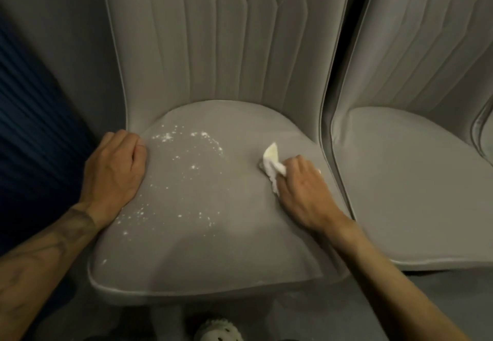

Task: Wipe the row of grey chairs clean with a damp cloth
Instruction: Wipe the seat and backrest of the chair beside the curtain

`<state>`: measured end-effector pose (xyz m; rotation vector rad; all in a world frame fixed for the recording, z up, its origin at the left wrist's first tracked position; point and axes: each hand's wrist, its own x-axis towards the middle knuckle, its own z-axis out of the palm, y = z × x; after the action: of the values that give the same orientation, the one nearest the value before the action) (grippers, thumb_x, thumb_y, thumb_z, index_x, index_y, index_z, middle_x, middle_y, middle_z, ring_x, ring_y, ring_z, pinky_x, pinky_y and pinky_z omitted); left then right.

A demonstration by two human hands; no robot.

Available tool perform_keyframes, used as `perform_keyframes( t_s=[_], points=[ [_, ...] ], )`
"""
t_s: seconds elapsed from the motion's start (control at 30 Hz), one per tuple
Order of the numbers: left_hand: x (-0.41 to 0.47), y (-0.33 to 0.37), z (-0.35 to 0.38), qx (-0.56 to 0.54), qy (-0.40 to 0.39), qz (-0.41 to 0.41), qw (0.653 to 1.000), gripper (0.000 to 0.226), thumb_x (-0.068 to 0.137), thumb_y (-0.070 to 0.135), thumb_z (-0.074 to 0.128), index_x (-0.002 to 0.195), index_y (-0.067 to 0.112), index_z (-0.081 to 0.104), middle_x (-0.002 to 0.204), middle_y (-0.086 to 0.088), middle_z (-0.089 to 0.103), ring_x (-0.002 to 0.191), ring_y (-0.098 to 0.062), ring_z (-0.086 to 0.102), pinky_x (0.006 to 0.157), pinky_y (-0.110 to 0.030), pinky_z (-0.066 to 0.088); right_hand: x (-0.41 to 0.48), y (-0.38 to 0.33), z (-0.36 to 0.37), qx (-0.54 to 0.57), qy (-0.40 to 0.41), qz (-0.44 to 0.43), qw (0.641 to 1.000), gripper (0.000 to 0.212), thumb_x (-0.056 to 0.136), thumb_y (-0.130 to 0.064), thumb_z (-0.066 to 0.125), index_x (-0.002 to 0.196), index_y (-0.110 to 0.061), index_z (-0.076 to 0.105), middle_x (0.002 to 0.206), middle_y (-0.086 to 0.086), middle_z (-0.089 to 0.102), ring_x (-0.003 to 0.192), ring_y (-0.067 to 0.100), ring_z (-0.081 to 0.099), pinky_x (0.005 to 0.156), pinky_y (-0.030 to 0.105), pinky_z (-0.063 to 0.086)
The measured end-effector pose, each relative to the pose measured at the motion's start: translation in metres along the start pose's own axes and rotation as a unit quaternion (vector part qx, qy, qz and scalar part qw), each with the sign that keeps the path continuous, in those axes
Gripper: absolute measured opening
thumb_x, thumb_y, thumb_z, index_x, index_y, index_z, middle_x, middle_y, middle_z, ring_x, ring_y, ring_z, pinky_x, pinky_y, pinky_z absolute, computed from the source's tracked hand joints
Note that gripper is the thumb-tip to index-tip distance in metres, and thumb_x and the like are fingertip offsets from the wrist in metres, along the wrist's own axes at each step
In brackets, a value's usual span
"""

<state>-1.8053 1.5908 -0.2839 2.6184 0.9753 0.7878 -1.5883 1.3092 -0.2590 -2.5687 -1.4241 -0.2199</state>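
Grey velvety upholstery: rounded seat cushion point(202, 247) with piped rim, channel-stitched backrest point(221, 34). White powdery specks point(186, 159) scattered over its left half. Crumpled white cloth point(270, 156) on the seat's right side, pinched in the right hand point(301, 188). Left hand point(114, 170) palm-down on the left edge, fingers loosely bent, gripping nothing. Matching chair point(413, 180) just beside.
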Motion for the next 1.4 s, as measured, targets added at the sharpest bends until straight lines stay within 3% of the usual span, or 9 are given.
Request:
perform_keyframes(
  t_s=[0.2,0.4,0.6,0.8,0.9,1.0,1.2,1.33,1.4],
  points=[
    [0.0,-0.001,0.001,0.006,0.001,-0.005,1.0,0.033,0.11,0.014,0.045,0.078,0.011,0.044,0.08,-0.005,0.045,0.08,-0.025,0.041,0.067,-0.045,0.037,-0.043,-0.076,0.011,0.168,-0.072,-0.219,0.959,0.02,0.102,-0.035,0.04,0.105,-0.018,0.051,0.1,0.002,0.048,0.082,0.019,0.043,0.075,0.032,0.033],
    [0.0,0.002,0.0,-0.002,-0.007,-0.01,1.0,0.031,0.11,0.012,0.045,0.079,0.008,0.046,0.083,-0.009,0.047,0.082,-0.029,0.044,0.068,-0.049,0.041,0.029,-0.024,0.013,0.026,0.007,-0.013,1.0,0.021,0.102,-0.027,0.042,0.105,-0.009,0.052,0.106,0.014,0.052,0.096,0.035,0.049,0.083,0.048,0.037],
    [-0.001,0.002,-0.002,0.001,-0.006,-0.004,1.0,0.029,0.109,0.012,0.046,0.08,0.01,0.046,0.084,-0.007,0.046,0.082,-0.026,0.043,0.068,-0.046,0.04,-0.007,-0.09,0.026,0.144,-0.037,-0.252,0.956,0.03,0.104,-0.038,0.034,0.105,-0.015,0.054,0.099,0.006,0.048,0.084,0.027,0.044,0.076,0.038,0.033],
    [0.0,0.002,0.0,-0.001,0.001,0.003,1.0,0.032,0.108,0.023,0.037,0.08,0.011,0.046,0.083,-0.006,0.046,0.08,-0.026,0.043,0.067,-0.045,0.04,0.085,-0.037,0.033,0.039,0.013,-0.026,0.999,0.024,0.103,-0.026,0.041,0.108,-0.005,0.05,0.112,0.017,0.053,0.102,0.037,0.05,0.085,0.045,0.033],
    [-0.001,0.001,0.001,0.002,0.0,-0.004,1.0,0.033,0.107,0.024,0.035,0.079,0.01,0.046,0.082,-0.006,0.046,0.08,-0.027,0.043,0.067,-0.046,0.04,0.056,-0.102,0.046,0.136,0.005,-0.148,0.98,0.021,0.1,-0.027,0.045,0.102,-0.008,0.053,0.1,0.014,0.052,0.086,0.034,0.048,0.074,0.041,0.031],
    [0.0,0.0,0.002,0.003,0.006,-0.006,1.0,0.032,0.107,0.024,0.035,0.079,0.011,0.045,0.081,-0.006,0.045,0.078,-0.026,0.043,0.066,-0.046,0.04,0.031,-0.108,0.045,0.165,-0.022,-0.261,0.951,0.038,0.104,-0.041,0.031,0.108,-0.012,0.056,0.101,0.009,0.051,0.086,0.029,0.046,0.077,0.04,0.034],
    [0.001,-0.002,0.006,0.0,0.004,-0.004,1.0,0.033,0.108,0.025,0.034,0.078,0.014,0.044,0.081,-0.002,0.044,0.077,-0.023,0.042,0.066,-0.042,0.039,0.125,-0.053,0.039,0.044,0.009,-0.006,0.999,0.027,0.103,-0.027,0.039,0.114,-0.004,0.05,0.119,0.019,0.052,0.108,0.037,0.048,0.089,0.046,0.033],
    [0.002,-0.006,0.007,0.004,0.006,-0.003,1.0,0.031,0.107,0.024,0.035,0.08,0.013,0.046,0.082,-0.001,0.044,0.079,-0.022,0.041,0.067,-0.04,0.037,0.075,-0.123,0.056,0.161,-0.005,-0.189,0.969,0.025,0.099,-0.031,0.042,0.102,-0.009,0.052,0.101,0.015,0.053,0.086,0.033,0.047,0.075,0.043,0.034],
    [0.002,-0.007,0.008,0.001,0.007,-0.003,1.0,0.031,0.107,0.025,0.036,0.08,0.014,0.045,0.081,0.0,0.044,0.078,-0.02,0.04,0.066,-0.039,0.036,0.073,-0.108,0.052,0.16,-0.006,-0.243,0.957,0.028,0.098,-0.036,0.041,0.101,-0.011,0.052,0.099,0.013,0.053,0.083,0.03,0.046,0.073,0.04,0.033]
  ],
)
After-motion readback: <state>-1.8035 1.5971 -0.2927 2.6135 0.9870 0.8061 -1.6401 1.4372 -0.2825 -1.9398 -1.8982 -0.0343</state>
